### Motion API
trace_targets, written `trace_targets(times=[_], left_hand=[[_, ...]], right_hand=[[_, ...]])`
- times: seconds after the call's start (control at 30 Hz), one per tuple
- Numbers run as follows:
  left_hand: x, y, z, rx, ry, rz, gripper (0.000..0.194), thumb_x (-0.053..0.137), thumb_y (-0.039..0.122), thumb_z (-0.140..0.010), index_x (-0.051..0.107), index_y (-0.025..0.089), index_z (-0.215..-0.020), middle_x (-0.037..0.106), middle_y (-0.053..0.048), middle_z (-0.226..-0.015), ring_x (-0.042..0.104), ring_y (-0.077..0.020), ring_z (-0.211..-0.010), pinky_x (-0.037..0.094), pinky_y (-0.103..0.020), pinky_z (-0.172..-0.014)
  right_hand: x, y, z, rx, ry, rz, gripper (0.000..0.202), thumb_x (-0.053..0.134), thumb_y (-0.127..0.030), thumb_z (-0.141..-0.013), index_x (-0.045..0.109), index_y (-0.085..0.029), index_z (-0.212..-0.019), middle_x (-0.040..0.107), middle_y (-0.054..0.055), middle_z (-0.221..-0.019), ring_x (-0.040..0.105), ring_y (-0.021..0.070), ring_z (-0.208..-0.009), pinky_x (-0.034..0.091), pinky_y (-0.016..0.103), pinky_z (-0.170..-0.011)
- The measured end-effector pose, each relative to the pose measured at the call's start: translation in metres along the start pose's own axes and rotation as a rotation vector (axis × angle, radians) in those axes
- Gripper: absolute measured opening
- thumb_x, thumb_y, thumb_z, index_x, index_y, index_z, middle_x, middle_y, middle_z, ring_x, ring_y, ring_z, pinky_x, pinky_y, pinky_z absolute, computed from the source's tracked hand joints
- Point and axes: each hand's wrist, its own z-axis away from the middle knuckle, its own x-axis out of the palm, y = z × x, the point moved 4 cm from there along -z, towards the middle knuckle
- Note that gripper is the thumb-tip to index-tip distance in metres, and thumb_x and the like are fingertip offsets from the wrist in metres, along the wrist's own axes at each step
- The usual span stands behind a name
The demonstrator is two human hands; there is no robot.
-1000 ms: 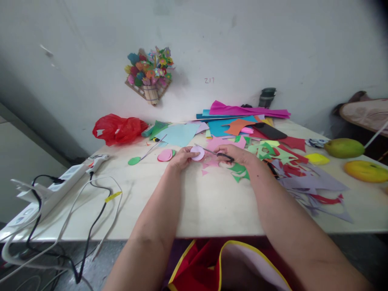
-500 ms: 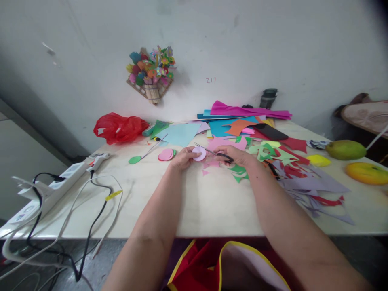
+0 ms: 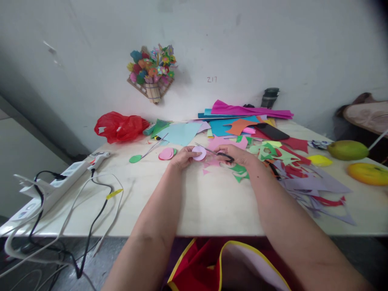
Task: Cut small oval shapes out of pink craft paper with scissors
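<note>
Lilac disc (image 3: 201, 153) still in left hand (image 3: 182, 158), scissors (image 3: 223, 154) still in right hand (image 3: 235, 154)

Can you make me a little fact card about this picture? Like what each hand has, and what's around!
Left hand: holds a pale purple paper circle
Right hand: holds scissors
Left of the hands: round paper pile, pink on top; green circle
Farther back: red plastic bag
Far right: green fruit, yellow-orange fruit
Wall: colourful flower decoration
</note>
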Motion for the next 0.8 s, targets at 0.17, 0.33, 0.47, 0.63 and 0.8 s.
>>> trace_targets(times=[0.17, 0.33, 0.47, 0.63, 0.8], left_hand=[[-0.0017, -0.0007, 0.0009, -0.019, -0.001, -0.016, 0.034, 0.082, 0.023, -0.052, 0.071, 0.006, -0.079, 0.071, -0.014, -0.075, 0.067, -0.0199, -0.067, 0.049, -0.026, -0.065], [-0.0023, -0.0001, 0.0027, -0.040, -0.023, -0.025, 0.035, 0.082, 0.023, -0.053, 0.070, 0.006, -0.081, 0.071, -0.013, -0.075, 0.067, -0.0191, -0.067, 0.049, -0.025, -0.063], [-0.0026, -0.0002, 0.0037, -0.061, -0.043, -0.046, 0.037, 0.081, 0.024, -0.055, 0.070, 0.006, -0.085, 0.071, -0.014, -0.076, 0.067, -0.0193, -0.068, 0.048, -0.024, -0.060], [-0.0027, -0.0011, 0.0037, -0.078, -0.075, -0.046, 0.037, 0.082, 0.023, -0.053, 0.070, 0.006, -0.083, 0.070, -0.012, -0.072, 0.065, -0.0162, -0.060, 0.047, -0.021, -0.054], [-0.0024, -0.0010, 0.0039, -0.089, -0.063, -0.044, 0.036, 0.083, 0.021, -0.051, 0.070, 0.004, -0.079, 0.070, -0.012, -0.070, 0.064, -0.0143, -0.056, 0.048, -0.021, -0.055]], right_hand=[[-0.0008, 0.0026, -0.0033, -0.019, -0.001, 0.055, 0.036, 0.071, -0.036, -0.064, 0.060, -0.017, -0.093, 0.049, -0.006, -0.044, 0.036, 0.0058, -0.031, 0.020, 0.018, -0.029], [0.0002, -0.0007, -0.0002, -0.050, -0.021, 0.093, 0.036, 0.072, -0.036, -0.066, 0.059, -0.017, -0.092, 0.050, -0.005, -0.045, 0.037, 0.0053, -0.033, 0.025, 0.017, -0.031], [-0.0008, -0.0015, 0.0022, -0.029, -0.040, 0.099, 0.037, 0.072, -0.037, -0.066, 0.059, -0.016, -0.094, 0.048, -0.006, -0.045, 0.037, 0.0056, -0.032, 0.023, 0.018, -0.031], [-0.0010, -0.0020, 0.0030, -0.026, -0.051, 0.096, 0.036, 0.072, -0.035, -0.066, 0.058, -0.015, -0.094, 0.048, -0.005, -0.046, 0.035, 0.0049, -0.032, 0.021, 0.018, -0.032], [-0.0019, -0.0015, 0.0026, -0.015, -0.030, 0.118, 0.036, 0.072, -0.034, -0.067, 0.058, -0.015, -0.095, 0.049, -0.006, -0.046, 0.035, 0.0045, -0.033, 0.023, 0.017, -0.032]])
